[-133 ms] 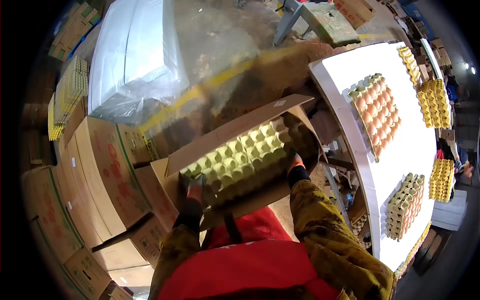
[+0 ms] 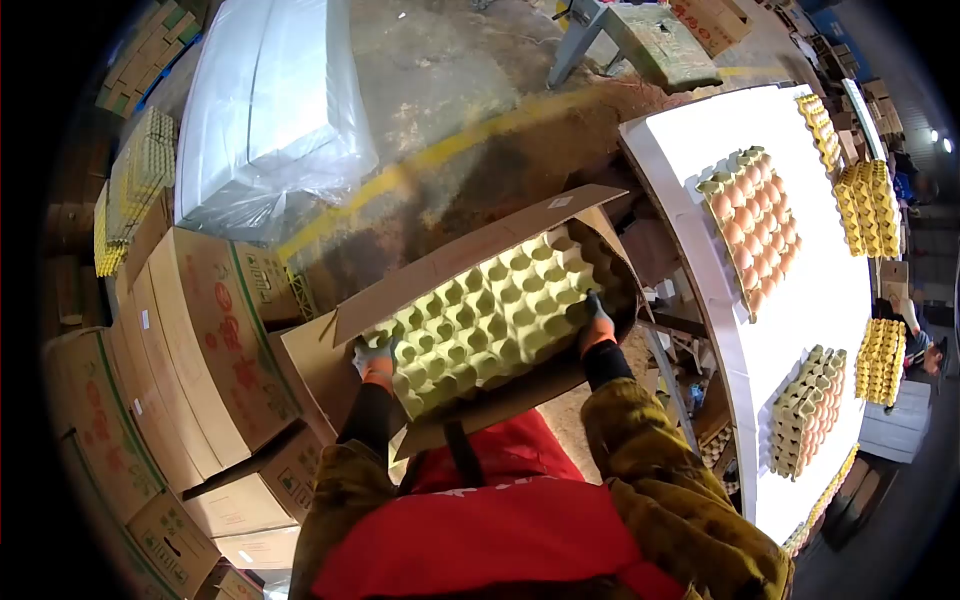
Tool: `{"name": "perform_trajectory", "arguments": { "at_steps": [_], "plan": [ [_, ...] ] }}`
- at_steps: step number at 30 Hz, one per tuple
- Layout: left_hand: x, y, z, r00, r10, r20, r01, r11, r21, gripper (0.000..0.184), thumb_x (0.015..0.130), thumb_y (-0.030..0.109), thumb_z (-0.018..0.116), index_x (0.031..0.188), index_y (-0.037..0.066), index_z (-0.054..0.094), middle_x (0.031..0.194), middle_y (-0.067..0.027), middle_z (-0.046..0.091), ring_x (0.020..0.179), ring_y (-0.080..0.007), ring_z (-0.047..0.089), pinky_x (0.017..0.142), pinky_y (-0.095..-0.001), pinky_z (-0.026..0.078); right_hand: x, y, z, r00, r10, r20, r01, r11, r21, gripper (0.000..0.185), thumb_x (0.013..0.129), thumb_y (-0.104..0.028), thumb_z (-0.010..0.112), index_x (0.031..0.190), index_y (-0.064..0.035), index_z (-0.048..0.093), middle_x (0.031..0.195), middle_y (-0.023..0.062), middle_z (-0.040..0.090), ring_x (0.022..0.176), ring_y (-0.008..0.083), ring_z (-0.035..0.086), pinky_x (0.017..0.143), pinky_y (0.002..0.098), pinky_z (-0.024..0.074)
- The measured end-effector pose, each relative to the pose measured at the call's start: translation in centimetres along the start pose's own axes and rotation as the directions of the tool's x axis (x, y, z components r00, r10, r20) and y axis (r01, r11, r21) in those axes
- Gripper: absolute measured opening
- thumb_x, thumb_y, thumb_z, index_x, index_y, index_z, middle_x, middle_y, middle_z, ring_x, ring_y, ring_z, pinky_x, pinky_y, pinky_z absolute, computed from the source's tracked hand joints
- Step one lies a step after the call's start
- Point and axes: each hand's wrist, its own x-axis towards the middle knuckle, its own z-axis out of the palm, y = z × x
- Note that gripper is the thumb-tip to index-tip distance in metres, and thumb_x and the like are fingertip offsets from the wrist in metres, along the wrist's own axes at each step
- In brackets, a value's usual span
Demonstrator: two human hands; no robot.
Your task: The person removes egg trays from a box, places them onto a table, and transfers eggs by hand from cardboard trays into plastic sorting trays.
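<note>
An open cardboard box (image 2: 440, 268) stands in front of me, with yellow-green egg trays (image 2: 480, 320) side by side inside it. My left hand (image 2: 376, 364), in a grey and orange glove, grips the left end of the trays. At their right end my right hand (image 2: 597, 325), gloved too, is closed on the edge with its thumb on top. The tray cups that show hold no eggs. Most of the fingers of both hands are hidden below the tray edges.
Stacked cartons (image 2: 225, 350) stand at the left, a plastic-wrapped white stack (image 2: 270, 110) behind them. On the right, a white table (image 2: 690, 150) bears trays of brown eggs (image 2: 755, 225) and an egg-tray stack (image 2: 808, 410). Another person (image 2: 932, 358) is at the far right edge.
The egg trays sit slightly higher in the box and look brighter. Both hands have shifted a little at the tray ends, and the box's left flap has swung outward.
</note>
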Motion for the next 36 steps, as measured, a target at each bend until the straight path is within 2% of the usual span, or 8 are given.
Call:
{"name": "perform_trajectory", "arguments": {
  "at_steps": [11,14,17,23,25,28,30,36],
  "plan": [
    [-3.4,-1.1,-6.1,0.777,0.211,0.593,0.507,0.35,-0.788,0.065,0.09,0.019,0.077,0.145,0.004,0.045,0.122,-0.0089,0.065,0.105,-0.021,0.066,0.081,-0.0355,0.057,-18.9,-11.3,-0.8,0.857,-0.215,0.469,0.452,0.751,-0.482,0.04,0.09,-0.006,0.066,0.13,-0.0002,0.061,0.124,0.0088,0.068,0.115,0.0186,0.062,0.098,0.0343,0.0506],
    [-6.0,-1.5,-12.8,0.776,0.306,0.551,0.281,0.615,-0.737,0.043,0.094,0.023,0.072,0.132,0.007,0.061,0.123,-0.0036,0.064,0.106,-0.0205,0.066,0.084,-0.0349,0.057,-22.3,-9.4,-5.0,0.881,-0.393,0.262,0.466,0.815,-0.343,0.035,0.098,-0.011,0.057,0.132,-0.0014,0.059,0.127,0.0085,0.065,0.117,0.0189,0.059,0.1,0.0335,0.0477],
    [-6.9,-3.1,-22.1,0.811,0.475,0.341,0.357,0.059,-0.932,0.049,0.099,0.019,0.059,0.145,0.005,0.048,0.134,-0.0113,0.061,0.122,-0.0283,0.06,0.106,-0.0447,0.048,-24.9,-5.6,-3.1,0.83,-0.527,-0.183,0.558,0.785,0.269,0.038,0.105,-0.021,0.048,0.14,-0.0064,0.051,0.138,0.0079,0.054,0.13,0.0224,0.046,0.113,0.0351,0.0329],
    [-4.2,-9.1,-31.6,0.66,0.748,-0.066,-0.434,0.308,-0.846,0.043,0.103,0.016,0.055,0.144,0.004,0.045,0.148,-0.0153,0.048,0.13,-0.0278,0.052,0.11,-0.0458,0.046,-33.9,-0.9,-1.4,0.73,-0.555,0.399,0.581,0.811,0.065,0.036,0.1,-0.003,0.044,0.132,0.0017,0.059,0.124,0.011,0.067,0.11,0.0212,0.064,0.094,0.0353,0.0531],
    [-4.0,-9.4,-31.3,0.633,0.695,0.342,0.603,-0.165,-0.781,0.053,0.109,0.035,0.04,0.156,0.011,0.035,0.159,-0.0084,0.04,0.138,-0.0318,0.046,0.122,-0.0493,0.029,-32.6,1.0,2.2,0.524,-0.695,0.492,0.851,0.412,-0.325,0.04,0.09,0.005,0.046,0.126,0.0018,0.063,0.12,0.0124,0.068,0.107,0.023,0.065,0.091,0.0358,0.0525],
    [-8.6,-9.1,-31.0,0.717,0.697,-0.011,-0.201,0.192,-0.961,0.052,0.108,0.026,0.044,0.155,0.007,0.034,0.153,-0.0106,0.046,0.135,-0.0274,0.048,0.116,-0.0437,0.036,-31.2,4.3,8.9,0.286,-0.615,0.735,0.923,-0.028,-0.383,0.036,0.084,0.002,0.055,0.118,0.0011,0.067,0.106,0.008,0.069,0.096,0.0204,0.065,0.08,0.0328,0.0508],
    [-9.7,-9.5,-30.2,0.592,0.792,-0.152,-0.631,0.339,-0.698,0.05,0.106,0.019,0.051,0.152,0.006,0.037,0.148,-0.011,0.049,0.131,-0.0243,0.051,0.112,-0.0397,0.041,-33.2,7.1,14.8,0.757,-0.438,0.484,0.606,0.747,-0.271,0.021,0.09,-0.012,0.064,0.109,-0.0065,0.07,0.089,-0.0011,0.064,0.072,0.0107,0.056,0.062,0.0276,0.0441],
    [-14.1,-12.8,-29.2,0.66,0.702,-0.268,-0.507,0.153,-0.848,0.056,0.103,0.011,0.058,0.153,0.006,0.033,0.148,-0.0135,0.048,0.133,-0.0247,0.048,0.11,-0.0423,0.044,-32.0,16.7,16.7,0.463,-0.414,0.784,0.854,0.444,-0.27,0.041,0.087,-0.012,0.065,0.127,-0.004,0.06,0.114,0.0126,0.063,0.107,0.0311,0.059,0.092,0.0384,0.0485]
  ]
}}
